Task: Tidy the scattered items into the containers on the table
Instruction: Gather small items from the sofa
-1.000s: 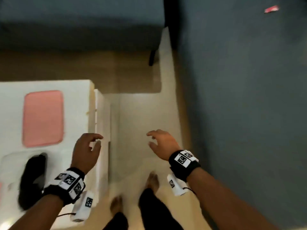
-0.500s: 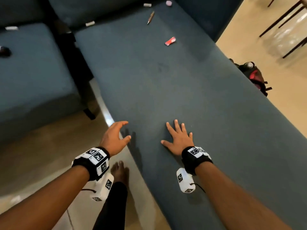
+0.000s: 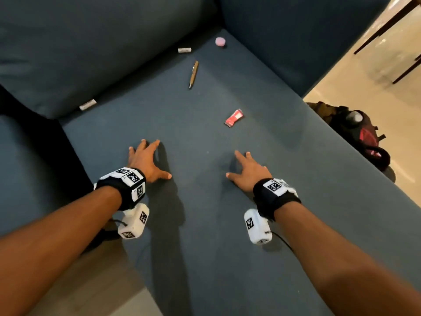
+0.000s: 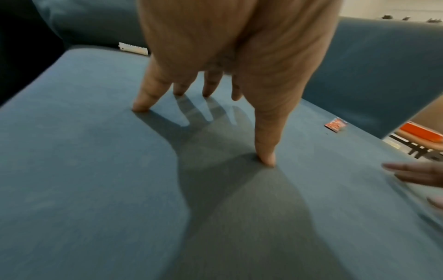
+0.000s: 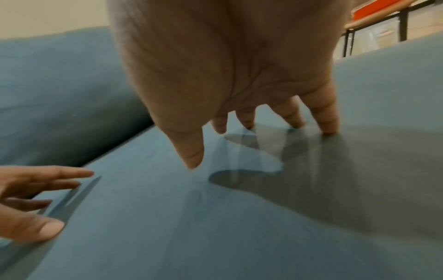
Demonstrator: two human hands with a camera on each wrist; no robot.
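Small items lie scattered on a dark blue sofa seat (image 3: 205,224): a red packet (image 3: 234,118) (image 4: 336,124), a brown pen (image 3: 193,74), a pink ball (image 3: 220,41), and two white wrappers (image 3: 184,50) (image 3: 88,104) along the back cushion. My left hand (image 3: 145,159) (image 4: 203,117) rests with spread fingers on the seat, holding nothing. My right hand (image 3: 247,169) (image 5: 258,140) also lies spread on the seat, empty, a little short of the red packet. No container shows in any view.
A dark backpack with red panels (image 3: 357,131) lies on the beige floor at the sofa's right. Dark chair legs (image 3: 387,23) stand at the far right. A second sofa seat (image 3: 29,169) adjoins on the left, with wood floor (image 3: 91,281) below.
The view swung from a white table and floor onto the sofa. Both hands moved forward along the seat, and the left one, which hung over the seat edge, now rests on the seat.
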